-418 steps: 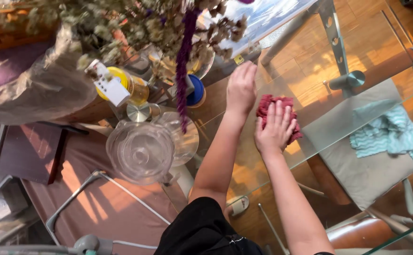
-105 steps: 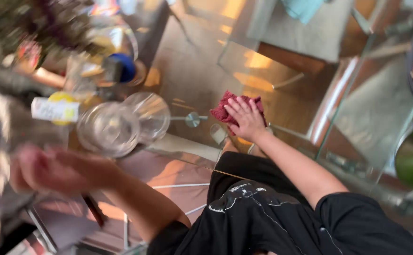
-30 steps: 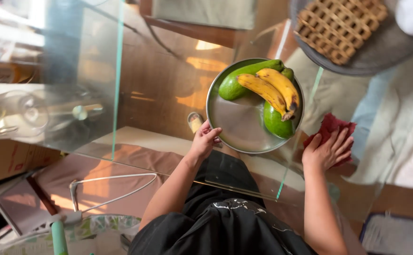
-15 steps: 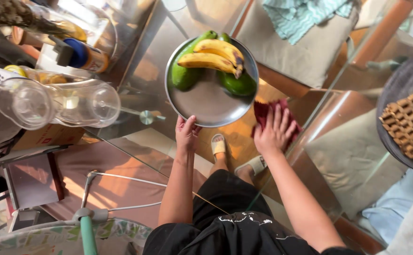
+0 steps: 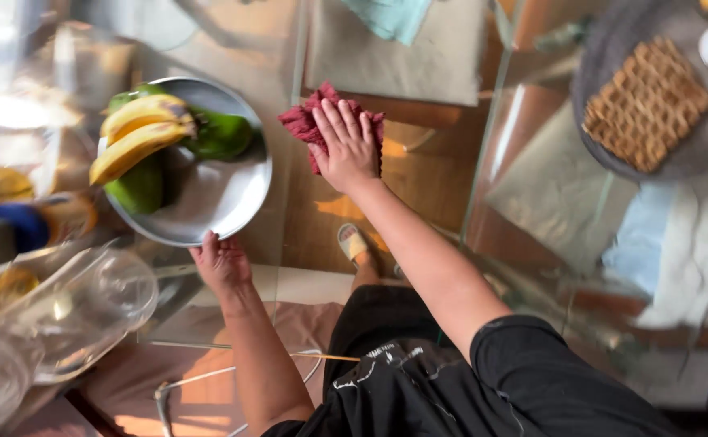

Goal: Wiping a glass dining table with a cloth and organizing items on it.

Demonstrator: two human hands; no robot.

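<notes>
Left hand gripped the plate's near rim, bananas pointing leftish; right hand lay flat, fingers spread, on the cloth.

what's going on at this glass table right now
A person stands at a glass table. The right hand lies flat on a dark red cloth, pressing it to the glass. The left hand grips the near rim of a round metal plate that carries two yellow bananas and green avocados. Clear glassware sits beside it to the person's left, and a woven trivet lies at the far right.
</notes>
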